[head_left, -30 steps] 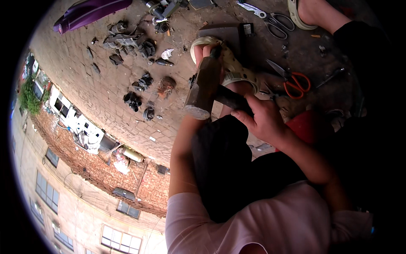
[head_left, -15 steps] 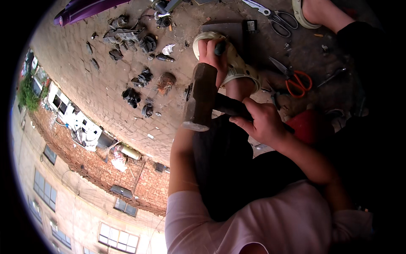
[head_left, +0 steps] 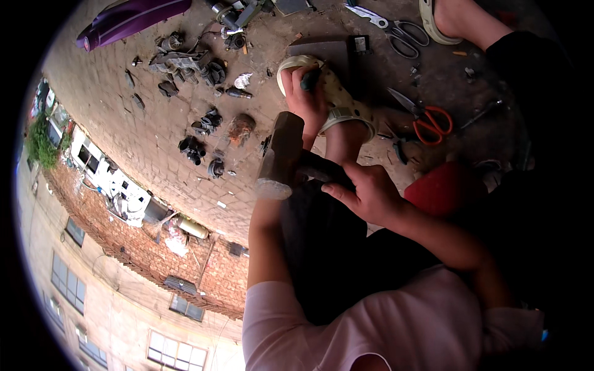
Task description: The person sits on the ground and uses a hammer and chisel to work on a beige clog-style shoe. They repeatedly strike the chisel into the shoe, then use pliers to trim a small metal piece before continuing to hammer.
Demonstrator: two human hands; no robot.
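My left hand (head_left: 304,98) is closed round a short dark green object (head_left: 310,79), at a cream clog (head_left: 340,91) worn on my foot. My right hand (head_left: 371,193) grips a dark handle (head_left: 320,167) of a sledgehammer, whose heavy rusty head (head_left: 280,153) hangs over my left forearm, below my left hand in the picture. Just beyond the clog lies a dark grey block (head_left: 318,48). Orange-handled scissors (head_left: 433,125) and dark pliers (head_left: 399,148) lie to the right of the clog.
Metal parts (head_left: 189,63), a rusty tangled lump (head_left: 241,128), a purple panel (head_left: 130,18) and grey-handled shears (head_left: 405,38) lie on the paving (head_left: 105,93). A red object (head_left: 442,188) sits by my right forearm. Brick ground (head_left: 185,260) and a building (head_left: 93,297) show at left.
The hammer head and my right hand have moved down and left in the picture, uncovering my left hand, which stays at the clog holding the dark object.
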